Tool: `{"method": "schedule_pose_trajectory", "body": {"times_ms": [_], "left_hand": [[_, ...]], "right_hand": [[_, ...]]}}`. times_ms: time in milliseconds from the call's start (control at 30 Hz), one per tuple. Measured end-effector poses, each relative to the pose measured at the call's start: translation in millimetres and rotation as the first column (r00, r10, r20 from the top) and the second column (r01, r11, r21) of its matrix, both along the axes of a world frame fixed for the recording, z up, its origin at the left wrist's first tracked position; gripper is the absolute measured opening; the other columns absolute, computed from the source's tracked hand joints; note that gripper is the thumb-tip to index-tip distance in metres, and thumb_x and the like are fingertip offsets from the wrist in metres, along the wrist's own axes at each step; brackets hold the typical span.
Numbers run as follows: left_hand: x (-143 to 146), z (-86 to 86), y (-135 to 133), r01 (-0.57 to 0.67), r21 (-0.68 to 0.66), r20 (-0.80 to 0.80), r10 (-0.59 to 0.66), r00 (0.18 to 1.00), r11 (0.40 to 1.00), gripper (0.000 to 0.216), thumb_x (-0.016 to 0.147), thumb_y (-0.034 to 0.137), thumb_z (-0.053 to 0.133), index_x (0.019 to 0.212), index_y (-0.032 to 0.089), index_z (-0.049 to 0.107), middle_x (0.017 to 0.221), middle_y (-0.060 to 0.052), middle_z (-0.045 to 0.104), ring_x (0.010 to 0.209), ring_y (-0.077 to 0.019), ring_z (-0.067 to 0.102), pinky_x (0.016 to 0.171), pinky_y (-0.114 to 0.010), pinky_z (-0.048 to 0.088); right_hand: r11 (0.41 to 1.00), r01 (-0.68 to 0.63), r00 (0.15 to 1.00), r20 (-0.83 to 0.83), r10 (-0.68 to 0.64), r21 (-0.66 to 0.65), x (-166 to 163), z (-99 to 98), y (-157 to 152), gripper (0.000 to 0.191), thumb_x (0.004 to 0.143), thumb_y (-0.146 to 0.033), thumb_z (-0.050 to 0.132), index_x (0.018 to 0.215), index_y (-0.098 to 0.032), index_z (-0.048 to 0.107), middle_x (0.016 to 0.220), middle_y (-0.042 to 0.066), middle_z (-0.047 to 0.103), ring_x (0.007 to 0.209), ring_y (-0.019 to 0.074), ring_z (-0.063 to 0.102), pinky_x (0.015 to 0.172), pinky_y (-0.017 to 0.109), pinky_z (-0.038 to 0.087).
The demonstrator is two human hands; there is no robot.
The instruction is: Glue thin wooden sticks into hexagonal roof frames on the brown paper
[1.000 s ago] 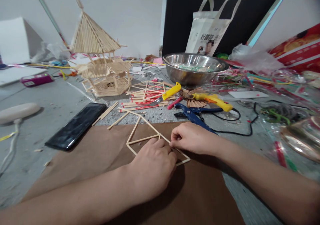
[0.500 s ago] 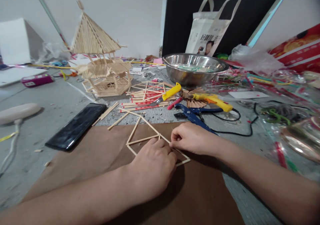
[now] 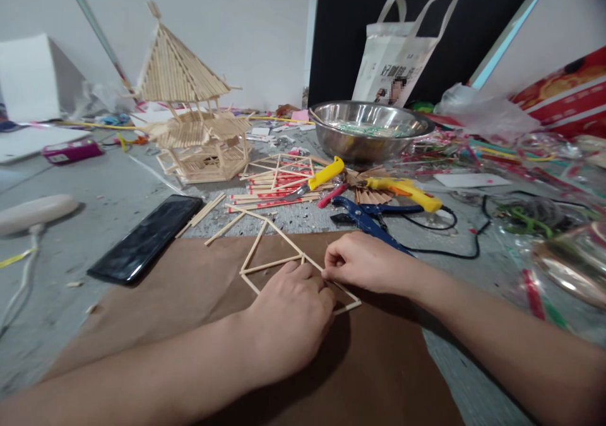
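A flat frame of thin wooden sticks [image 3: 273,264] lies on a brown sheet [image 3: 189,325] in front of me. Over its near middle part bends my left hand [image 3: 293,315], fingers curled down and closed on the frame, their tips hidden beneath the hand. My right hand [image 3: 357,262] is closed at the frame's right side, its fingers pinched against the long upper stick. Part of the frame is covered by the hands; a corner shows at the right. Loose sticks [image 3: 226,228] lie just beyond the frame's left end.
A stick-built pagoda model [image 3: 203,139] stands behind. Around are a black phone [image 3: 146,236], a yellow-handled knife [image 3: 326,173], blue pliers [image 3: 367,224], a yellow tool with a cord [image 3: 404,190], printed chopsticks [image 3: 265,192], and a metal bowl [image 3: 367,142].
Both hands and the stick frame stay practically in place. The whole view has shifted very slightly.
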State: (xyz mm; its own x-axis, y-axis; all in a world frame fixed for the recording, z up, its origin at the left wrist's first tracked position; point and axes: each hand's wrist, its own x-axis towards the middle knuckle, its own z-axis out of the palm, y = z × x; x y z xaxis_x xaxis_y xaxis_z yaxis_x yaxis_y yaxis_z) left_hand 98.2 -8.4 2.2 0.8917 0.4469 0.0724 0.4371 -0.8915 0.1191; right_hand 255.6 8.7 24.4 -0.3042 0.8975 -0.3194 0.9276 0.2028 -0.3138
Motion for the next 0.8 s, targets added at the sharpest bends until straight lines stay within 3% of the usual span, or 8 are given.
{"method": "schedule_pose_trajectory", "body": {"times_ms": [800], "left_hand": [[0.1,0.3,-0.3,0.009,0.009,0.002,-0.009,1.0,1.0,0.022,0.079,0.026,0.038,0.07,0.015,0.055,0.07,-0.003,0.057,0.071,-0.0177,0.047,0.07,-0.034,0.038]], "right_hand": [[1.0,0.007,1.0,-0.006,-0.007,0.02,1.0,-2.4,0.1,0.019,0.064,-0.035,0.048,0.062,-0.021,0.062,0.06,-0.001,0.061,0.054,0.0099,0.049,0.045,0.02,0.027]]}}
